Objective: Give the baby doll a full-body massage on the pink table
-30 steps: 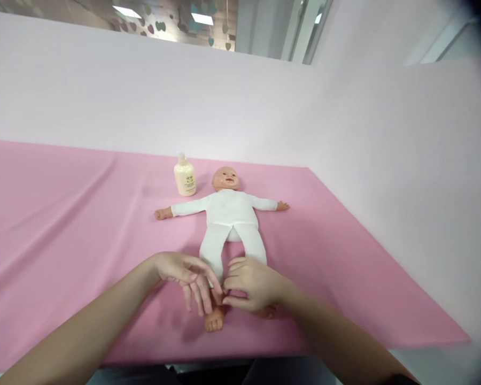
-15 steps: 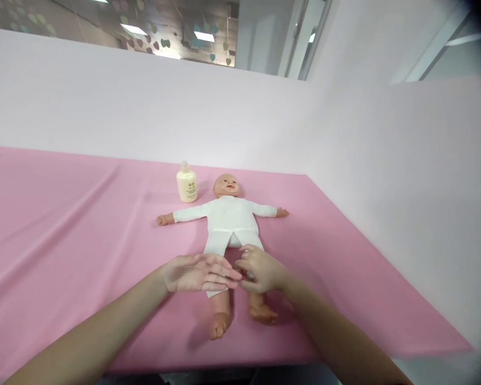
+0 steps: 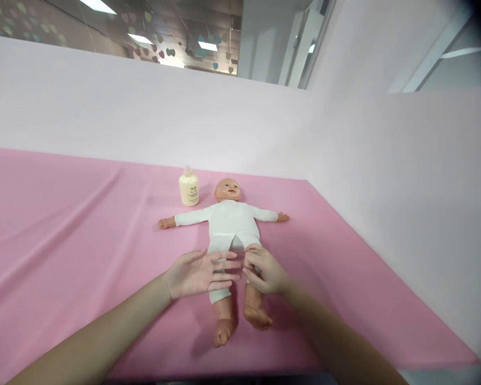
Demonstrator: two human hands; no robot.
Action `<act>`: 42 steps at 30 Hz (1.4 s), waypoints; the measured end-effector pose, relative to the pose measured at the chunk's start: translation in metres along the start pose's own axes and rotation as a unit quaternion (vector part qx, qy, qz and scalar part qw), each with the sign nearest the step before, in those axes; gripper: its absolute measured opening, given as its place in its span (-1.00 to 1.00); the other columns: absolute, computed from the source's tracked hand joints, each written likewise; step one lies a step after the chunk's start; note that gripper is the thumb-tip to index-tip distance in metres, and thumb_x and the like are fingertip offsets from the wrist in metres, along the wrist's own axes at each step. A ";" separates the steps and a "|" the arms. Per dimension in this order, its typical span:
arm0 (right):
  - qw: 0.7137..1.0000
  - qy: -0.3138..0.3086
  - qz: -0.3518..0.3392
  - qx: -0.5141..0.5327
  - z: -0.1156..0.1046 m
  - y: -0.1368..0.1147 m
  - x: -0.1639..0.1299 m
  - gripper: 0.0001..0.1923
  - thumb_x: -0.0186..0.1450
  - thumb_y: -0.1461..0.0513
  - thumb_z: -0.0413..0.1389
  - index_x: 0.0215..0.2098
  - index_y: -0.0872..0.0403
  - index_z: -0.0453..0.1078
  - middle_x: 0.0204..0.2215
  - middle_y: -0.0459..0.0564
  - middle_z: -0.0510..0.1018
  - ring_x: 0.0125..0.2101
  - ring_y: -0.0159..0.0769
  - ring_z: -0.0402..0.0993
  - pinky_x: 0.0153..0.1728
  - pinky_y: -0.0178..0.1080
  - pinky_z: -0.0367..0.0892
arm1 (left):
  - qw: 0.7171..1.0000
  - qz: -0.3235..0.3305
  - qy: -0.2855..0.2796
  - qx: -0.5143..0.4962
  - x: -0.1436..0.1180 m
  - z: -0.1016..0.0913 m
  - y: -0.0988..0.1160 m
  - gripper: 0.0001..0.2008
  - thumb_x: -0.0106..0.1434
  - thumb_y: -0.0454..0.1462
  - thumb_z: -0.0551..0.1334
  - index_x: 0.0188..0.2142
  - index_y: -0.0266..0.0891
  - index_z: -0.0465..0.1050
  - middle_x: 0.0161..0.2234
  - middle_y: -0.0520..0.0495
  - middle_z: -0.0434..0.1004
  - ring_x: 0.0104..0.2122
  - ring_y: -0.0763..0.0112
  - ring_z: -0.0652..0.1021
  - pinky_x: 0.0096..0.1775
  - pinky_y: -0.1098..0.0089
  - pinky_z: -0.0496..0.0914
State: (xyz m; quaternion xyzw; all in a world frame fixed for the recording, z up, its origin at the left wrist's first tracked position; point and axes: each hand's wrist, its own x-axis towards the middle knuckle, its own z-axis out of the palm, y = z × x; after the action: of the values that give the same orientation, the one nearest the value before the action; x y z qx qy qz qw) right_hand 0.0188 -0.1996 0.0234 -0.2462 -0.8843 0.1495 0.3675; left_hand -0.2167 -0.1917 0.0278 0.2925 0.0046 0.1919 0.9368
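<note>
Beneath right hand (image 3: 265,271), doll (image 3: 233,219)

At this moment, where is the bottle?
In the head view, the bottle stands upright on the pink cloth, left of the doll's head, near the far white wall.

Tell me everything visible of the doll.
The doll lies on its back on the pink sheet, head towards the wall, arms spread wide, legs apart, feet towards the near edge. White cloth covers its torso, arms and upper legs, with a line across the waist; the shiny head, bare hands and lower legs look plastic. The open left hand crosses in front of one leg and the curled right hand hides part of the other; whether either touches it is unclear.
</note>
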 end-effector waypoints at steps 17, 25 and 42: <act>0.985 0.144 0.042 0.080 0.008 -0.017 -0.002 -0.65 0.40 0.18 -0.23 -0.43 0.06 0.29 -0.52 -0.08 0.40 -0.43 -0.35 0.34 -0.14 -0.14 0.25 | 0.994 -0.101 -0.030 0.031 0.003 0.005 -0.029 -0.34 0.21 -0.04 0.19 0.22 -0.31 0.17 0.08 -0.32 0.37 0.09 0.13 0.40 0.15 0.18 0.06; 0.980 0.137 -0.130 -0.061 0.000 -0.017 -0.006 -0.52 0.34 0.04 -0.26 0.01 0.10 0.31 -0.13 0.11 0.50 -0.04 -0.13 0.40 0.10 0.03 0.13 | 0.999 -0.037 -0.009 -0.037 -0.003 0.004 -0.015 -0.33 0.20 0.04 0.15 0.17 -0.32 0.15 0.02 -0.36 0.42 0.08 0.10 0.42 0.14 0.19 0.03; 0.975 0.101 -0.157 -0.117 0.014 -0.021 -0.003 -0.69 0.24 0.10 -0.02 -0.10 0.08 0.23 -0.30 0.02 0.51 -0.21 -0.25 0.46 -0.01 -0.06 0.27 | 0.997 -0.048 -0.043 0.035 -0.001 0.001 -0.011 -0.15 0.20 0.08 0.13 0.31 -0.29 -0.16 -0.01 -0.35 0.43 -0.09 0.02 0.51 0.00 0.05 0.17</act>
State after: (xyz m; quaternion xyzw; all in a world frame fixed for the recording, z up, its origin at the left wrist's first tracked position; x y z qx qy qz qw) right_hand 0.0038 -0.2203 0.0213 -0.1592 -0.8816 -0.0407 0.4425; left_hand -0.2139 -0.2011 0.0223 0.3322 -0.0154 0.1340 0.9335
